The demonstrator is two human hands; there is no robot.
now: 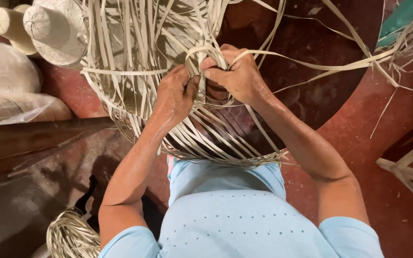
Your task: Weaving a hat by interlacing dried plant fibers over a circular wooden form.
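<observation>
So both hands are clenched on pale straw strips [135,57]: left hand [174,95], right hand [233,74]. Woven hats [56,31] sit stacked nearby (upper left), beside clear plastic bags [5,71].

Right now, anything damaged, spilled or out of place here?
Nothing stands out. Left hand and right hand pinch pale straw strips; loose ends fan out unbroken. Woven hats sit stacked at top left.

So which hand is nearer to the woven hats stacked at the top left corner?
Left. The left hand grips the pale straw strips just right of the woven hats; the right hand pinches a looped strip farther right, beyond the left hand.
</observation>
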